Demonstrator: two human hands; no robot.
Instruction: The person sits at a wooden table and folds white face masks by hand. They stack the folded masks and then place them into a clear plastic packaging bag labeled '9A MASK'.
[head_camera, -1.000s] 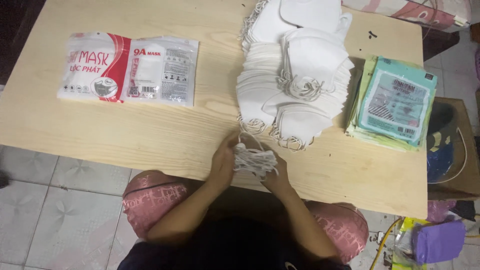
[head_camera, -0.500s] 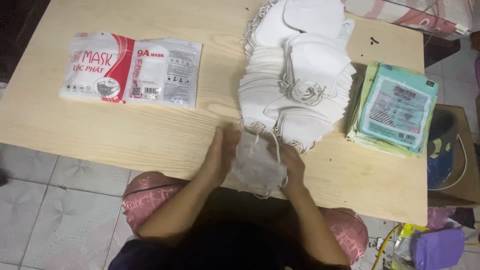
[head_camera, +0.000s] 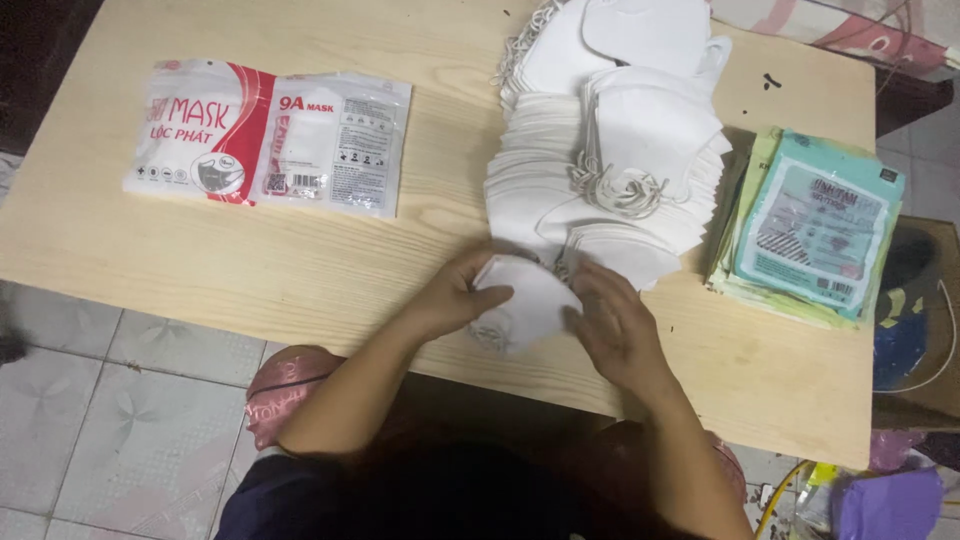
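Both of my hands hold one folded white face mask (head_camera: 525, 300) just above the near part of the wooden table (head_camera: 200, 270). My left hand (head_camera: 455, 295) grips its left side, thumb on top. My right hand (head_camera: 620, 325) presses on its right side with the fingers spread. Right behind the mask a long pile of white face masks (head_camera: 600, 160) runs toward the far edge, with loose ear loops on top.
Red-and-white printed plastic mask packets (head_camera: 270, 135) lie at the left of the table. A stack of teal and green printed packets (head_camera: 810, 230) lies at the right. Past the right edge are a box and purple items on the tiled floor.
A second ago my hands were bunched over ear loops at the table edge. Since then they have lifted one mask, flattened it and brought it up against the pile.
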